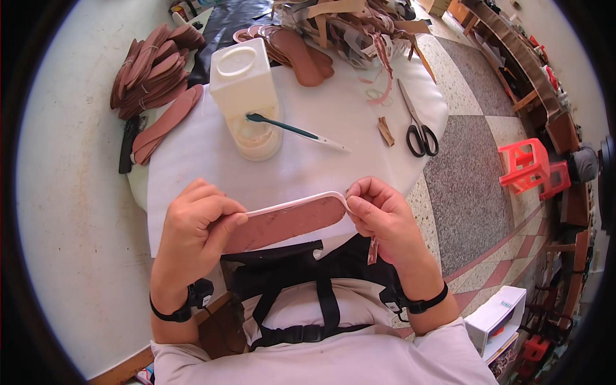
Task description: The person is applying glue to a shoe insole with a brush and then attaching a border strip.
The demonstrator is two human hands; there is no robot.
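My left hand [202,221] is closed on the left part of a reddish-brown shoe insole [289,224], thumb on its face. A pale narrow edge runs along the insole's far side and around its rounded right end. At that end, the fingers of my right hand [375,208] pinch a thin strip [373,250], whose brownish tail hangs below the hand. Beyond the insole, a brush [298,133] with a dark green and white handle lies across a white cut-open plastic container [253,96] holding a pale residue.
Black-handled scissors [420,131] and a brown scrap [385,131] lie on the white-covered table [340,167], at right. Bundled insoles [151,70] sit at far left, more insoles [298,54] at the back beside heaped trimmings [359,25]. A red plastic stool [526,167] stands on the floor at right.
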